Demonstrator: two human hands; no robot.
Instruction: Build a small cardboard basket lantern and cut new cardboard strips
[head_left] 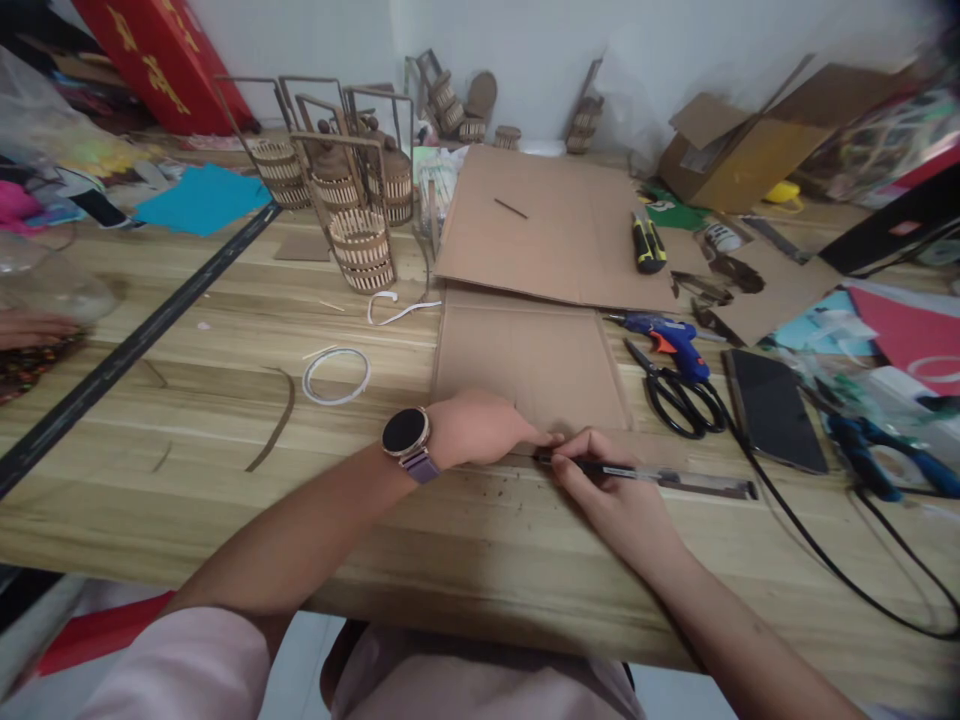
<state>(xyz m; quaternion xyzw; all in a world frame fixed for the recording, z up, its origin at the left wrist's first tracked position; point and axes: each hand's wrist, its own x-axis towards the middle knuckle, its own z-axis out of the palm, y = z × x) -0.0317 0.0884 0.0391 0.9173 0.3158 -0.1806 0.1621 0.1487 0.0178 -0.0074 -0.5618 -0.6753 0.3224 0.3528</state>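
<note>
My right hand (607,485) pinches a pen (622,470) with a black tip and a clear barrel. The pen lies low over the table, tip pointing left, at the near edge of a brown cardboard sheet (525,360). My left hand (480,428), with a round-faced watch on the wrist, rests on that edge. One finger stretches out toward the pen tip; its other fingers are mostly hidden. A narrow cardboard strip (652,450) shows just behind the right hand. Small dark crumbs are scattered on the wood in front of both hands.
To the right are black scissors (679,400), a blue glue gun (671,340), a phone (772,410) and blue-handled pliers (870,450). A yellow-black cutter (647,242) lies on a larger cardboard (547,225). Small handled baskets (362,250) and a white coil (336,377) stand left. Another person's hand (37,328) is far left.
</note>
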